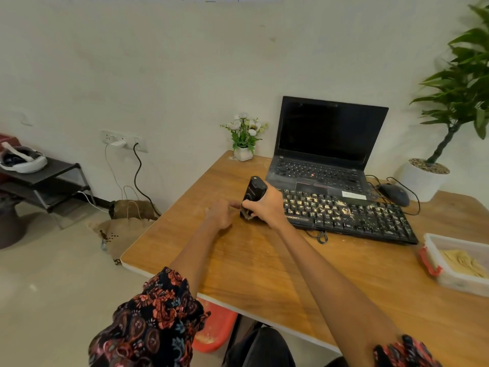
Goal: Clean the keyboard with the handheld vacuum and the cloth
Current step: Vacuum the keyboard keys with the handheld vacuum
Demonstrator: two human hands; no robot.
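your right hand (267, 205) grips the handheld vacuum (252, 196) upright on the desk (264, 260), just left of the crumb-strewn keyboard (349, 215). rigid, probably light: hold mid-body. left hand (221, 214) fingers (234, 206) curl loosely at its base.

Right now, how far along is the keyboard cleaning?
Early. Nothing looks cleaned: the keyboard is covered in pale crumbs. In hand: the right hand grips the handheld vacuum upright just left of the keyboard, the left hand touching its base. Left: vacuuming, then wiping; no cloth is visible.
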